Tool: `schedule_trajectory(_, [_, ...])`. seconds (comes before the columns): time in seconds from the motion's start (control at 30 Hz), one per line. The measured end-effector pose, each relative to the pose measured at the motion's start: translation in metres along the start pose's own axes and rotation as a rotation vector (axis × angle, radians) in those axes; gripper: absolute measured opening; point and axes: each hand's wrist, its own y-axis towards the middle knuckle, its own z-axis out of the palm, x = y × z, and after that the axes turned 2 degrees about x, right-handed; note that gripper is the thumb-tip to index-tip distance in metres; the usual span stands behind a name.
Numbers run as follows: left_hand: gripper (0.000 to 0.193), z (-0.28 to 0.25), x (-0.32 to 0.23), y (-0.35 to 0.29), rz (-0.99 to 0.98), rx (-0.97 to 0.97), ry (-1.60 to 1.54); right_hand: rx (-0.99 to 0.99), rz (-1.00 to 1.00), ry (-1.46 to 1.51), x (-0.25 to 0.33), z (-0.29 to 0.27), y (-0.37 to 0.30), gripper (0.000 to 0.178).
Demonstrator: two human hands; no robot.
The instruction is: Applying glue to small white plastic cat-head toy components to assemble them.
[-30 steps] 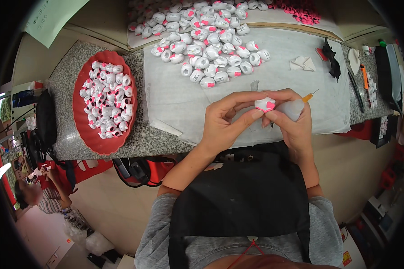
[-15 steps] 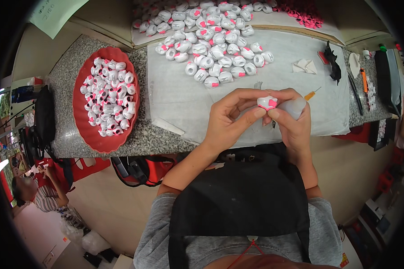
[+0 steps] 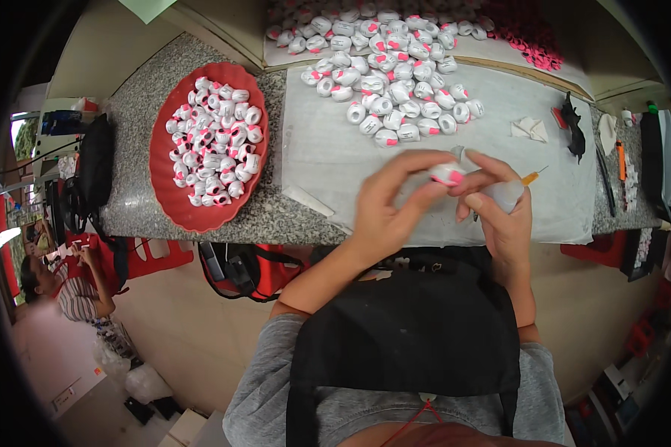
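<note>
My left hand (image 3: 395,197) pinches a small rounded white piece with a pink patch (image 3: 446,175) between thumb and fingers. Close beside it is my right hand (image 3: 505,205), curled round a translucent squeeze bottle (image 3: 504,195) with an orange needle tip (image 3: 531,178) pointing to the upper right. The right fingertips are near the white piece; whether they touch it is unclear. Both hands are above a white sheet (image 3: 320,160) on the counter. Beyond them lies a heap of similar white-and-pink pieces (image 3: 406,89), several with round openings showing.
At the left, a red scalloped tray (image 3: 164,167) holds many such pieces on the speckled counter (image 3: 127,194). Small pink parts (image 3: 533,48) lie at the far right. A crumpled white cloth (image 3: 529,129) and a black cloth-like item (image 3: 572,127) rest right. Another person (image 3: 82,287) is at far left.
The view has shifted, so the counter things appear farther right. My right fingers have moved away from the white-and-pink piece, which my left hand still holds, now tilted.
</note>
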Motion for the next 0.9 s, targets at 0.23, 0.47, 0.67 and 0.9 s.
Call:
schedule_trajectory(0.23, [0.033, -0.090, -0.043, 0.001, 0.267, -0.666, 1.131, -0.075, -0.083, -0.108, 0.002, -0.018, 0.001, 0.049])
schedule_trajectory(0.47, [0.027, -0.034, 0.001, 0.019, -0.043, 0.037, 1.074, 0.005, -0.131, 0.001, 0.001, -0.028, -0.008, 0.027])
schedule_trajectory(0.67, [0.021, -0.034, 0.015, 0.014, 0.058, 0.042, 1.086, -0.051, -0.104, -0.103, 0.007, -0.027, -0.013, 0.032])
schedule_trajectory(0.9, [0.014, -0.012, -0.001, 0.022, -0.291, -0.074, 0.032, -0.148, -0.183, -0.163, 0.017, -0.026, -0.018, 0.036])
